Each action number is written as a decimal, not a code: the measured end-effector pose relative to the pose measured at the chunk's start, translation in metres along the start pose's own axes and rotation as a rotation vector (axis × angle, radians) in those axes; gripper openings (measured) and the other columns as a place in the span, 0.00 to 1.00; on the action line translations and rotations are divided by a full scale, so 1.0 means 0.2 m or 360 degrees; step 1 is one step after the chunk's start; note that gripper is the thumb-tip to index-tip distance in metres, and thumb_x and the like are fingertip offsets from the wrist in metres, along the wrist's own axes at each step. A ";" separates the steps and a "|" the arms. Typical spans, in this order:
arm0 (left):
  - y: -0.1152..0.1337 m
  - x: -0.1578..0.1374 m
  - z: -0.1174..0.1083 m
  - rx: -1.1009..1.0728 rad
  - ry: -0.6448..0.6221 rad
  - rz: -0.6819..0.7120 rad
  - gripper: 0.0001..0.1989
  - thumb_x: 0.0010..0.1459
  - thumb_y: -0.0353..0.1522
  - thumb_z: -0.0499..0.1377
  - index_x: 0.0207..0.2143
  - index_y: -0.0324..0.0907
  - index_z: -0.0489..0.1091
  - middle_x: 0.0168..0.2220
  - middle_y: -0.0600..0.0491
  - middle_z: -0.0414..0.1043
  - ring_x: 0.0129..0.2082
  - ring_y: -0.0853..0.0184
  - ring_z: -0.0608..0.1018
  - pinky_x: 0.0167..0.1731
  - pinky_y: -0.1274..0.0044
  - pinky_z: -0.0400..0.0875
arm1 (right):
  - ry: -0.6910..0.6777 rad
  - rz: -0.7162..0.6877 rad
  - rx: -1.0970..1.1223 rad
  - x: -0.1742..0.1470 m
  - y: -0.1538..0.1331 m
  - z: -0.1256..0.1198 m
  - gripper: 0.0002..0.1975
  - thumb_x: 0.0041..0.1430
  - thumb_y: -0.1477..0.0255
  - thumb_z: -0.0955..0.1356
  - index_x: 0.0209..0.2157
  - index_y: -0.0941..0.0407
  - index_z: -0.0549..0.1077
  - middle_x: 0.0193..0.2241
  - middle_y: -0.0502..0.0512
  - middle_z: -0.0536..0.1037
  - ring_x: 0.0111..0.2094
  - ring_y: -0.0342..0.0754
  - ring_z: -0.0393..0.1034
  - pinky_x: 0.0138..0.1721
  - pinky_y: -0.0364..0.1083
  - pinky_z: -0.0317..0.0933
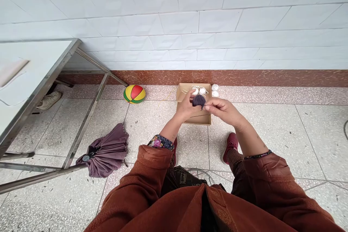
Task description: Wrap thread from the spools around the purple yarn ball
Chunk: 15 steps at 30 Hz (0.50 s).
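Observation:
A dark purple ball of yarn [198,101] is held in my left hand [187,107], its fingers curved round the left side of the ball. Close to the ball's right side, my right hand [224,111] is closed in a pinch, apparently on the yarn's loose end. Below both hands, a shallow cardboard box [199,120] rests on the floor, partly hidden by them. Inside it lie white yarn balls [202,90] and some loose pale strands. More white yarn balls [215,87] sit on the floor just right of the box.
A red, yellow and green ball [135,94] lies by the wall. At left stands a metal-framed table [43,87], with a folded purple umbrella [108,152] against its lower bar. Another person's shoe [49,100] shows beneath the table. White tiles [179,21] cover the wall ahead.

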<state>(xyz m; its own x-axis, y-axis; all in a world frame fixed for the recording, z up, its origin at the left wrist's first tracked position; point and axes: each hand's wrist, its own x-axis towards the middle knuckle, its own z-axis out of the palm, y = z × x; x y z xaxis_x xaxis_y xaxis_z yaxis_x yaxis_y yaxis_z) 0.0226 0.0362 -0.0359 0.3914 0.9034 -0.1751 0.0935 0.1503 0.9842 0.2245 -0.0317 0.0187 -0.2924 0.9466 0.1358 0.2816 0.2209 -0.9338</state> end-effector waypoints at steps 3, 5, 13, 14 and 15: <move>0.03 -0.06 0.03 0.0031 -0.0344 0.0061 0.49 0.46 0.29 0.73 0.71 0.49 0.65 0.53 0.47 0.72 0.49 0.60 0.77 0.53 0.63 0.74 | 0.0381 0.0021 0.0048 0.02 0.03 -0.02 0.16 0.72 0.53 0.71 0.37 0.51 0.78 0.32 0.51 0.76 0.34 0.49 0.67 0.40 0.49 0.63; 0.04 -0.10 0.05 -0.0055 -0.0551 0.0096 0.50 0.47 0.29 0.72 0.72 0.50 0.63 0.53 0.47 0.72 0.50 0.59 0.77 0.51 0.65 0.74 | 0.0560 0.0087 0.0026 0.03 0.09 -0.02 0.16 0.71 0.53 0.72 0.36 0.51 0.78 0.31 0.51 0.76 0.34 0.49 0.66 0.40 0.49 0.62; 0.06 -0.08 0.02 -0.0559 -0.0276 0.0146 0.45 0.48 0.37 0.75 0.69 0.53 0.66 0.52 0.50 0.74 0.51 0.60 0.77 0.54 0.67 0.74 | 0.0525 0.0398 -0.0276 0.05 0.30 0.07 0.10 0.69 0.64 0.68 0.33 0.52 0.74 0.29 0.51 0.76 0.32 0.50 0.67 0.39 0.49 0.61; 0.06 -0.06 0.00 -0.0607 -0.0172 0.0153 0.44 0.48 0.37 0.75 0.67 0.53 0.67 0.51 0.50 0.73 0.52 0.60 0.77 0.55 0.67 0.74 | 0.0453 0.0413 -0.0324 0.04 0.30 0.09 0.09 0.68 0.65 0.68 0.33 0.52 0.74 0.29 0.51 0.76 0.33 0.50 0.68 0.38 0.49 0.60; 0.05 -0.04 -0.02 -0.0639 -0.0081 0.0146 0.43 0.48 0.36 0.74 0.66 0.53 0.67 0.51 0.50 0.73 0.52 0.60 0.76 0.55 0.67 0.74 | 0.0379 0.0408 -0.0367 0.04 0.30 0.10 0.09 0.68 0.66 0.68 0.32 0.52 0.73 0.29 0.52 0.76 0.33 0.50 0.68 0.38 0.49 0.60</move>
<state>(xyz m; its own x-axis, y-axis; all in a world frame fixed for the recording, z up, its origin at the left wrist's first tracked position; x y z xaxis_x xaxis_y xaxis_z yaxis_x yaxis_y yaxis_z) 0.0171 0.0320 -0.0249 0.4273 0.9008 -0.0775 -0.3041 0.2240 0.9259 0.2204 -0.0156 -0.0438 0.0259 0.9996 0.0068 0.5231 -0.0077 -0.8523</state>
